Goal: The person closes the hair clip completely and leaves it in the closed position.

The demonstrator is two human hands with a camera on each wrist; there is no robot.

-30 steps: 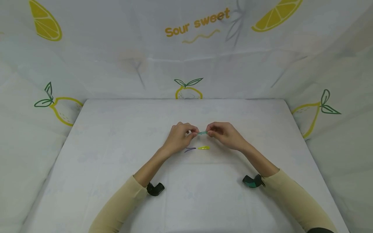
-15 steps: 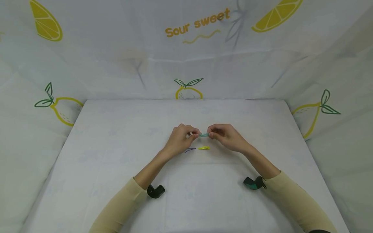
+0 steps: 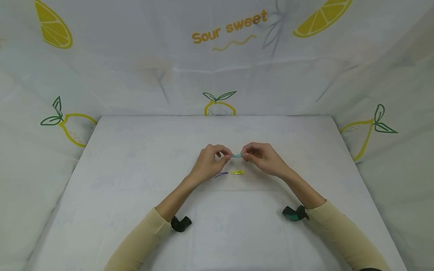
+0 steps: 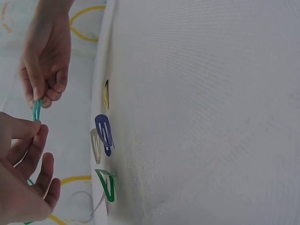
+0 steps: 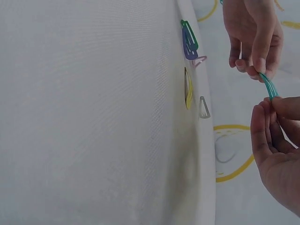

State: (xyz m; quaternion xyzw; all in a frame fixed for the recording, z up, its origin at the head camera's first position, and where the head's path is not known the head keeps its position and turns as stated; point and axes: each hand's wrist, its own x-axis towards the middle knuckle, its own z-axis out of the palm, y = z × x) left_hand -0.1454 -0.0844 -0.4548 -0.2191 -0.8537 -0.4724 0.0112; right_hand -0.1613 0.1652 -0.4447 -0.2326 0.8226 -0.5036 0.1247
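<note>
A teal snap hair clip (image 3: pixel 237 156) is stretched between my two hands, above the white table. My left hand (image 3: pixel 211 160) pinches one end of it between thumb and fingertips. At the other end, my right hand (image 3: pixel 261 157) pinches it the same way. In the left wrist view the teal clip (image 4: pixel 37 110) appears as narrow, near-parallel strips, and the right wrist view shows the clip (image 5: pixel 268 86) slightly bowed. On the tabletop, nearer the body than both hands, lie a purple snap clip (image 3: pixel 222 174) and a yellow snap clip (image 3: pixel 237 172).
More clips lie close by on the table: a green clip (image 4: pixel 107 185), a pale grey clip (image 5: pixel 204 108) and a pinkish clip (image 5: pixel 200 61). My left hand hides them in the head view. A white cloth wall (image 3: pixel 135 90) with lemon prints rises behind the table (image 3: pixel 135 150).
Both hands have shifted slightly toward the body and a little right, keeping their pinch on the teal clip. Its strips look closer together now. The yellow and purple clips have stayed put.
</note>
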